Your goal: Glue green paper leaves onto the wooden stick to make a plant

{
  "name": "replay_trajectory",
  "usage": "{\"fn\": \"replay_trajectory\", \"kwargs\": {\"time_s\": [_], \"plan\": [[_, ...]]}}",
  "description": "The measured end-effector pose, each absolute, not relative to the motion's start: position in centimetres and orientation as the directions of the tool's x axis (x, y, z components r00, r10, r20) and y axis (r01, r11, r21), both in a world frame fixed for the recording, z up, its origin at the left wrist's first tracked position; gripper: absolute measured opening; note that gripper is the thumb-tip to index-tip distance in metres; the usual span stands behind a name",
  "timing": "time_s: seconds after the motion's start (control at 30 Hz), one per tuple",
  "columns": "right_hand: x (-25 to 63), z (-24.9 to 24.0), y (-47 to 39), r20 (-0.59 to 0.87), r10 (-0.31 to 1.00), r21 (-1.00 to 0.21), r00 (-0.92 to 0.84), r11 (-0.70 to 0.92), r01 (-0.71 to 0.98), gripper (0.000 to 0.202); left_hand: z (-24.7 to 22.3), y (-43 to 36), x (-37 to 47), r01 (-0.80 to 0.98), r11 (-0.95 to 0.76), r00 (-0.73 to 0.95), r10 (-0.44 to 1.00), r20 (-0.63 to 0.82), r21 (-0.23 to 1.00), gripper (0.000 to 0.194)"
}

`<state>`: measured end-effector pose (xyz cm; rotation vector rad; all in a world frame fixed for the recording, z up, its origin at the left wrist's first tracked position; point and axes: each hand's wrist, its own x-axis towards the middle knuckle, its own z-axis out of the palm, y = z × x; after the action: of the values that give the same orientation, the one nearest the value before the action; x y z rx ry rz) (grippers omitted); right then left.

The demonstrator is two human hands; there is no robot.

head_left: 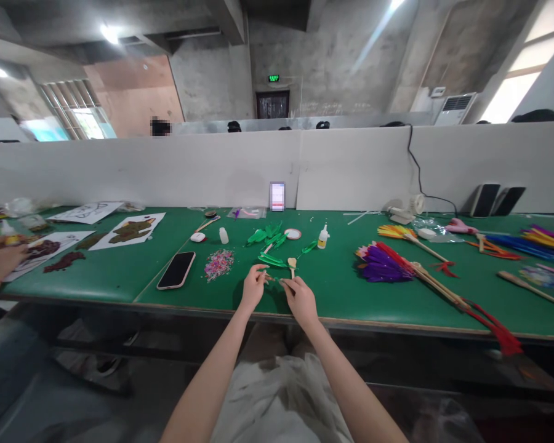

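Observation:
My left hand [255,287] is closed in a pinch close to the table's front edge, at the end of a small thin piece that I cannot make out. Facing it, my right hand [301,299] pinches too, and a bit of green shows between the two sets of fingertips. Just beyond my right fingers is a pale wooden paddle-shaped piece [292,263]. Green feathers [271,259] lie in a loose group past both hands. To their right stands a glue bottle [323,237], and a heap of pink and white sequins [219,264] is left of my left hand.
A phone [177,271] and a small white bottle [223,235] are on the left. Purple feather fan [384,263] and yellow feather piece [394,232] lie right. Another person's hand [4,258] works at far left by paper sheets [154,221]. A white partition [189,169] stands behind.

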<state>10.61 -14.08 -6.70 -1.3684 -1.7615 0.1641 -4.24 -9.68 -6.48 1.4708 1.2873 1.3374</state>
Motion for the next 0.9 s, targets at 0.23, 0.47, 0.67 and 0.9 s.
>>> {"fn": "replay_trajectory", "kwargs": {"time_s": [0.23, 0.47, 0.67, 0.9], "plan": [[10.7, -6.8, -14.1, 0.547, 0.837, -0.570, -0.025, 0.394, 0.722, 0.030, -7.1, -9.4, -4.3, 0.167, -0.204, -0.063, 0.974, 0.217, 0.965, 0.036], [10.7, -7.1, -14.0, 0.549, 0.836, -0.581, -0.014, 0.394, 0.712, 0.030, -7.0, -9.5, -4.2, 0.129, -0.189, -0.088, 0.976, 0.201, 0.974, 0.055], [10.9, -7.2, -13.8, 0.546, 0.838, -0.600, 0.007, 0.385, 0.701, 0.030, -6.4, -9.9, -4.3, 0.117, -0.168, -0.112, 0.977, 0.181, 0.979, 0.044], [10.8, -7.0, -14.0, 0.545, 0.838, -0.594, 0.009, 0.378, 0.710, 0.030, -6.2, -10.1, -4.2, 0.122, -0.169, -0.120, 0.976, 0.183, 0.978, 0.039]]}}
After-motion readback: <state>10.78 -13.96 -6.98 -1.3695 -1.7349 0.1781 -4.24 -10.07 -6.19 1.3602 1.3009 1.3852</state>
